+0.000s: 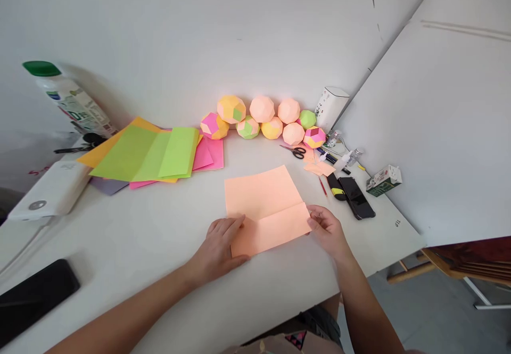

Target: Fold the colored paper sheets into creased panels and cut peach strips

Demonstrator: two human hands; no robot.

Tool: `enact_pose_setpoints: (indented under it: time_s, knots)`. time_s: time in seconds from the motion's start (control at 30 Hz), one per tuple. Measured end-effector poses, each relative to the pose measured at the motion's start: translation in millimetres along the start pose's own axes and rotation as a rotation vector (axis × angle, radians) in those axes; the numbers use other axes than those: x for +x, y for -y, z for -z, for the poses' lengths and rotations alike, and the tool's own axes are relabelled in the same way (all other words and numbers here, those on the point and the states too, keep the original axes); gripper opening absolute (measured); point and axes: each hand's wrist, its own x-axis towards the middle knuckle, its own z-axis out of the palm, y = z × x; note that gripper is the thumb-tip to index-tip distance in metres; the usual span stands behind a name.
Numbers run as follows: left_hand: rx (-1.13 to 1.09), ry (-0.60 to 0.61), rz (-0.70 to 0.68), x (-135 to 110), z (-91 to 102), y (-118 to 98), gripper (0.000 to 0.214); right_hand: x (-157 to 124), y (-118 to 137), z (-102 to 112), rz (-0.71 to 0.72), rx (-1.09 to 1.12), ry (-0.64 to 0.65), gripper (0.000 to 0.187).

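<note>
A sheet of peach-orange paper (261, 194) lies on the white table, with a crease across it and a folded strip along its near side. At its left edge rests my left hand (219, 245); the thumb stretches along the lower corner and the forefinger reaches onto the sheet, well apart. My right hand (325, 229) pinches the right edge of the folded strip between thumb and fingers. The tips of the right fingers are partly hidden behind the paper.
Colored paper sheets (159, 154) lie at left near a white bottle (82, 101) and white box (51, 189). Several paper balls (262, 109) line the wall. Scissors (295, 151), a cutter (336, 188), a phone (356, 198) and a small carton (384, 180) stand or lie right. Another phone (38, 301) lies lower left.
</note>
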Motion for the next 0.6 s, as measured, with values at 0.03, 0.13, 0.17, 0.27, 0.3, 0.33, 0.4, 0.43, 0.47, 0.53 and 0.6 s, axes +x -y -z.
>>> enact_pose_setpoints:
  time_s: [0.03,0.13,0.17,0.27,0.3,0.33,0.4,0.43,0.47,0.53,0.6]
  knots:
    - [-0.004,0.004,0.004,-0.1,0.0,0.1,0.080,0.0,-0.1,0.3,-0.006,0.011,0.008,0.040]
    - [0.028,-0.021,-0.002,0.5,-1.1,0.7,0.085,-0.4,0.7,2.8,-0.005,0.018,0.020,0.040]
    - [0.043,-0.033,-0.014,0.9,-1.6,1.0,0.088,-0.6,0.8,4.0,0.002,0.019,0.026,0.040]
    - [0.061,-0.041,-0.061,2.3,-3.1,2.0,0.096,-0.7,-0.2,7.7,0.032,0.028,0.051,0.040]
    - [0.060,-0.037,-0.066,2.5,-3.5,2.4,0.096,-0.7,-1.1,8.8,0.040,0.028,0.060,0.041]
    - [0.058,-0.032,-0.066,2.6,-3.7,2.7,0.095,-0.6,-2.0,9.8,0.048,0.027,0.070,0.041]
    - [0.051,-0.021,-0.056,2.6,-3.7,3.1,0.092,-0.7,-3.7,11.4,0.059,0.019,0.088,0.042]
    - [0.047,-0.014,-0.052,2.6,-3.5,3.1,0.090,-0.9,-4.3,12.0,0.063,0.014,0.098,0.042]
    - [0.042,-0.008,-0.050,2.6,-3.1,2.9,0.088,-1.2,-4.7,12.5,0.066,0.008,0.108,0.041]
    - [0.037,0.003,-0.045,3.0,-1.9,2.2,0.085,-2.1,-5.2,13.2,0.064,-0.003,0.120,0.040]
    - [0.033,0.009,-0.047,3.8,-0.3,1.2,0.082,-2.9,-5.7,14.1,0.047,-0.012,0.126,0.040]
